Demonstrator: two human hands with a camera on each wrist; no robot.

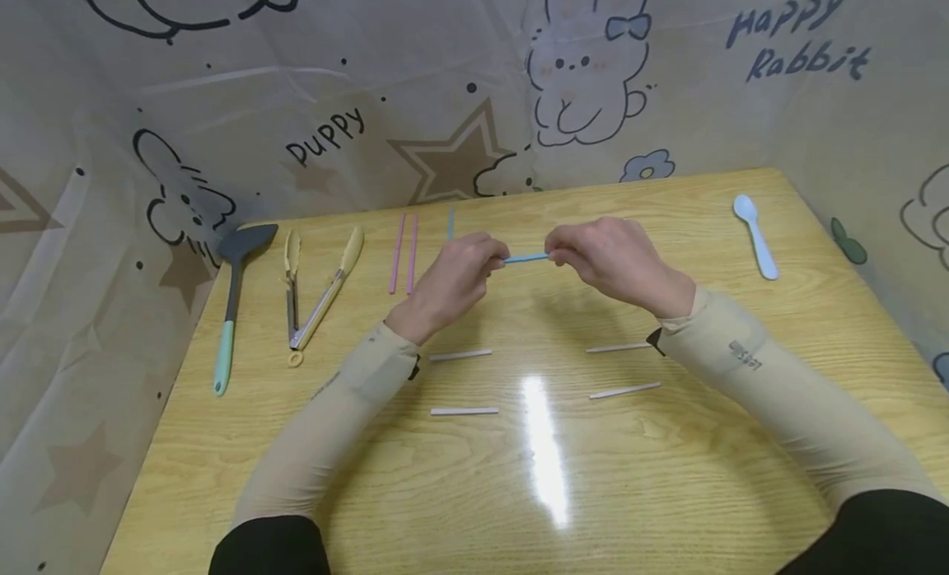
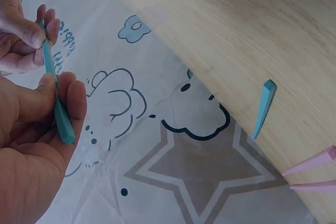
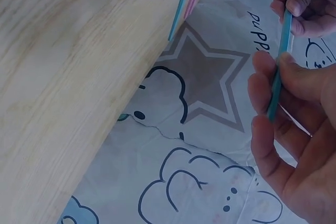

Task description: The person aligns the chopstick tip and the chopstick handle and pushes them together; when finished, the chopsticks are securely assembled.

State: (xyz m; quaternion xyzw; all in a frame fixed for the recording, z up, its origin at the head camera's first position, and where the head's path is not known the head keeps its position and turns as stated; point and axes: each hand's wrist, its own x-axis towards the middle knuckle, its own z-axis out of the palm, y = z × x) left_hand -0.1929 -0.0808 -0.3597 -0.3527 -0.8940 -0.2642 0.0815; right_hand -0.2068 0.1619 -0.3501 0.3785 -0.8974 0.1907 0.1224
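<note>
We face a patterned cloth (image 1: 445,31) rising behind a wood-grain bench (image 1: 415,493). Along the bench's left side we find a spatula (image 1: 232,299) and, beside it, spread tongs (image 1: 317,313). A person's left hand (image 1: 455,278) and right hand (image 1: 615,260) are raised over the middle; a spoon (image 1: 756,236) lies far right. The fingers of both hands pinch one blue stick (image 1: 526,258) in the air between them. Near the left hand we notice two pink sticks (image 1: 397,254) and a second blue stick (image 1: 450,223); four pale sticks (image 1: 465,411) lie closer to us.
</note>
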